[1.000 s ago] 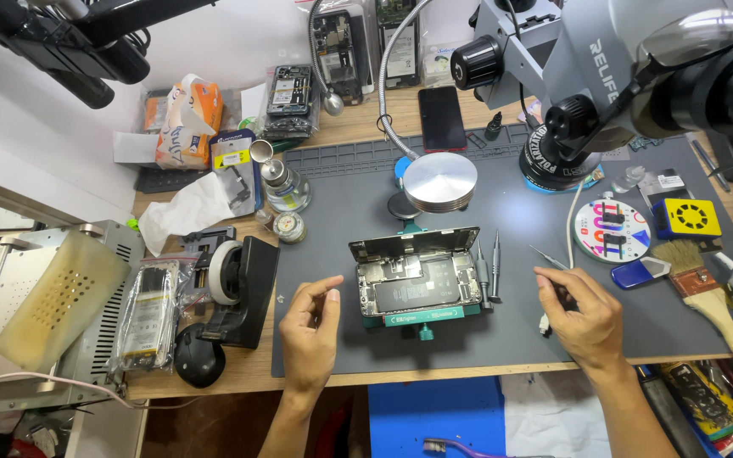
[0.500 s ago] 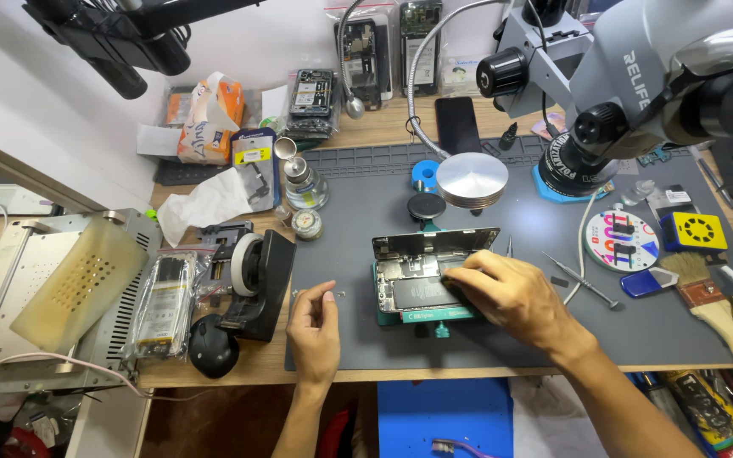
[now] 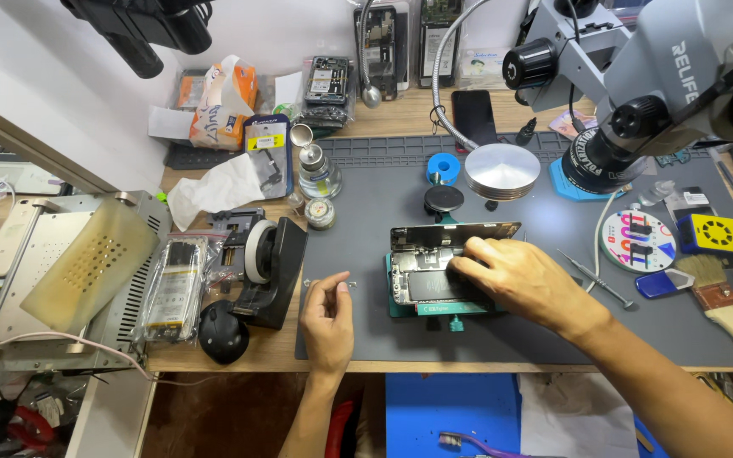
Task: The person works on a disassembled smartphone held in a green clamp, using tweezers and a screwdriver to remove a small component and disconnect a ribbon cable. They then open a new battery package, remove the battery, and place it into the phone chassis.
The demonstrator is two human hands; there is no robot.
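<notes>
Fingers (image 3: 338, 287) of left hand (image 3: 328, 318) pinched narrow on a tiny metal part (image 3: 343, 286), low on grey mat (image 3: 553, 331). Right hand (image 3: 515, 280) spread loosely over opened phone (image 3: 434, 271), fingertips touching its insides, clamped in teal holder (image 3: 443, 309). Beyond, round metal lamp head (image 3: 502, 171), microscope (image 3: 638, 102).

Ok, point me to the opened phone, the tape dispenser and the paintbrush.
opened phone (image 3: 422, 276): head view, exposed inner board left of the right hand.
tape dispenser (image 3: 275, 263): head view, black body.
paintbrush (image 3: 727, 318): head view, wooden handle below the bristles.
</notes>
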